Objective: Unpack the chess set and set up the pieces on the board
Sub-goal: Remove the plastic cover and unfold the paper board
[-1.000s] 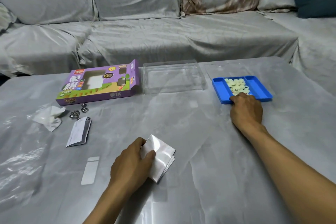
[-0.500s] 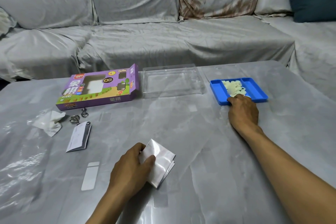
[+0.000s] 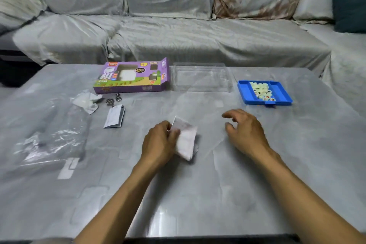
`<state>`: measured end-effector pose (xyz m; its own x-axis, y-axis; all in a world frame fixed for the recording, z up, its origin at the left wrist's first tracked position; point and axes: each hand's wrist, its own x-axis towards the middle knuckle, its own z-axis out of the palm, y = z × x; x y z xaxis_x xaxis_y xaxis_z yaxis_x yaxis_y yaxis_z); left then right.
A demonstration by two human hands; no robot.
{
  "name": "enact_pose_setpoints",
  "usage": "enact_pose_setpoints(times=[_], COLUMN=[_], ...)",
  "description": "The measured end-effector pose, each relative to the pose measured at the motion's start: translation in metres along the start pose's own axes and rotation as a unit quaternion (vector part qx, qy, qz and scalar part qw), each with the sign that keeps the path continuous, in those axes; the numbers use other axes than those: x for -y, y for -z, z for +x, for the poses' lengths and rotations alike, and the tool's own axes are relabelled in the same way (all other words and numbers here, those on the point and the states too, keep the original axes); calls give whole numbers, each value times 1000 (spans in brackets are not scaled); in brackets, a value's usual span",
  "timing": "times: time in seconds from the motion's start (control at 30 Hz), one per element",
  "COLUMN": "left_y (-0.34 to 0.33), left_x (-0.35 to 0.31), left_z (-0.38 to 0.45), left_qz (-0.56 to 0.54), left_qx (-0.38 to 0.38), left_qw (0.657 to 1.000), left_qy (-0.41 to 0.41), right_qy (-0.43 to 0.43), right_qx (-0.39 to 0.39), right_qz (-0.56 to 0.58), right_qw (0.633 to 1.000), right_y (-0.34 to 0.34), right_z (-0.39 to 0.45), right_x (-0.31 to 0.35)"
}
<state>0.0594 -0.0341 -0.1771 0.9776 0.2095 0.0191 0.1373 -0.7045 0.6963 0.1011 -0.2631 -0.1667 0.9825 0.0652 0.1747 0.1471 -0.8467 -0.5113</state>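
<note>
folded sheet [image 3: 185, 140] in left hand [image 3: 160, 141] — gripped

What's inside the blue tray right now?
The blue tray holds pale round chess pieces piled in its middle compartment; both side compartments look bare. Anything beneath the pile is hidden.

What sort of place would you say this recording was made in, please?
Most likely a home living room: a long sofa draped in grey covers runs behind a low grey table, with a dark cushion at its far right end.
</note>
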Motion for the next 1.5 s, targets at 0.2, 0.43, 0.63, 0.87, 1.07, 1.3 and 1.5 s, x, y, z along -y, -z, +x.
enact_pose_setpoints(times=[0.2,0.43,0.63,0.87,1.07,1.3,1.5], left_y=[35,63,73,79,65,56,48], left_x=[-3,-11,-23,-33,-43,-53,-55], left_z=[-30,-34,-29,-32,-39,-45,-44], left_qz=[-38,-77,-286,-295,-298,-393,-426], left_qx=[21,-86,21,198,166,243,169], left_qw=[993,981,948,928,940,886,887], left_qy=[-107,-157,-134,-112,-10,44,59], right_qy=[-85,-162,-159,-142,-147,-148,-204], right_qx=[47,168,130,45,44,93,5], right_qz=[331,483,516,507,537,524,469], right_qw=[938,844,832,849,830,834,860], right_y=[0,0,1,11,14,21,20], right_z=[-81,-86,-77,-68,-65,-68,-72], right_x=[56,77,87,89,81,75,73])
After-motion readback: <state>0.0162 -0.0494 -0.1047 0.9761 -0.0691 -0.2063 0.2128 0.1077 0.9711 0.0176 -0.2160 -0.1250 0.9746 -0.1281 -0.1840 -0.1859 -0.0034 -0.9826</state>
